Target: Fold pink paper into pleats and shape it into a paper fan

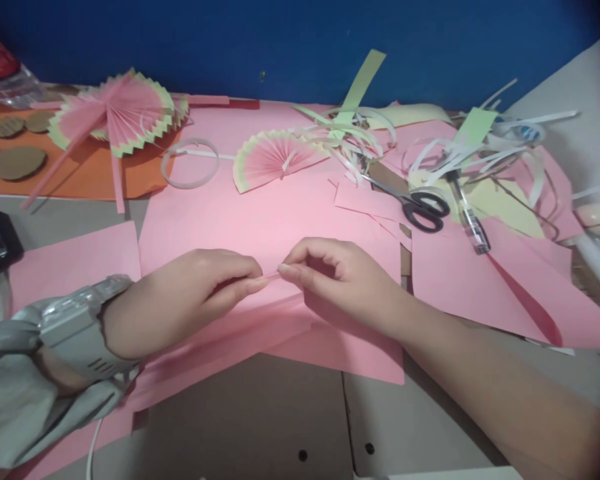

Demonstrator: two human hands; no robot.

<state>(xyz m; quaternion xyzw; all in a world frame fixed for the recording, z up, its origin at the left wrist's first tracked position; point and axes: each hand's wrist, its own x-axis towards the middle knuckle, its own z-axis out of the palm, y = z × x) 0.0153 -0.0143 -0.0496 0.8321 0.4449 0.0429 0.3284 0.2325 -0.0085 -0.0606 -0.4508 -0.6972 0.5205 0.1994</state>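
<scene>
The left hand point(190, 293) is nearly closed, thumb and forefinger pinched together on the edge of a pink paper sheet point(280, 220) at the middle of the view. The right hand point(337, 277) meets it from 3 o'clock, its fingers curled in and its thumb and forefinger nipping the same folded edge, so the fingertips of both hands almost touch. Both palms face down and rest low on the paper. The left forearm comes in from 8 o'clock, with a grey wrist device point(83, 330) strapped over a grey sleeve point(10, 393); the right forearm runs in bare from 4 o'clock.

The pink sheet lies flat on the surface point(260, 420), overlapping other pink sheets. At 12 o'clock from the hands lies a small pleated paper fan point(273, 157), pink with a yellow rim. A larger pleated fan point(120, 113) sits at 10 o'clock on orange paper point(90, 173), with a loop of white paper strip point(190, 163) between the two fans. Black-handled scissors point(420, 208) lie at 2 o'clock, just beside a pen point(470, 217) and a tangle of curled paper strips point(360, 133).
</scene>
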